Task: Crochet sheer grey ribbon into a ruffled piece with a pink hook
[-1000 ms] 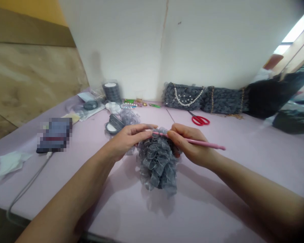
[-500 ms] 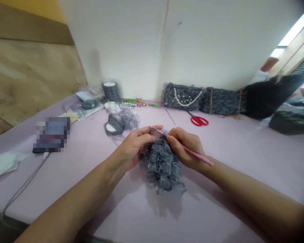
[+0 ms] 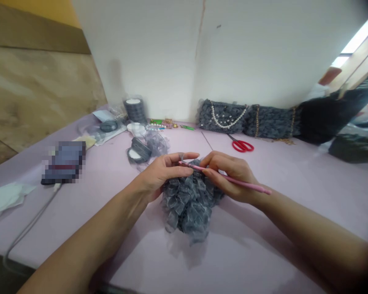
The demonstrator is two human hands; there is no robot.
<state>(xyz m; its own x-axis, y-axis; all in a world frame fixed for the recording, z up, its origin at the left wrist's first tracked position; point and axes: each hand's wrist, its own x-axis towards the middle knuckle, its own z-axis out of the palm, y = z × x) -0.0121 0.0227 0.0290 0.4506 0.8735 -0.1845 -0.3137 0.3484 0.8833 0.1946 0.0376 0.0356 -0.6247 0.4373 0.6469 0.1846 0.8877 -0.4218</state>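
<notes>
Looking down on a lilac table (image 3: pixel 297 204) set against a white wall (image 3: pixel 147 61), two bare forearms reach in from the bottom corners. Between them, over the tabletop directly in front of the person, sits a bunched, sheer, ruffled grey ribbon piece (image 3: pixel 188 208). The left hand (image 3: pixel 164 171) is closed on its upper edge, fingers curled over the top. The right hand (image 3: pixel 230 175) grips a pink crochet hook (image 3: pixel 245 183) like a pencil, its tip reaching the left fingertips just above the ruffles. Farther back, near the wall, lie two grey textured bags (image 3: pixel 271 121), one with a pearl strap (image 3: pixel 228 115). Red-handled scissors (image 3: pixel 241 145) lie just in front of them, and a dark ribbon spool (image 3: pixel 134 110) stands to the left.
</notes>
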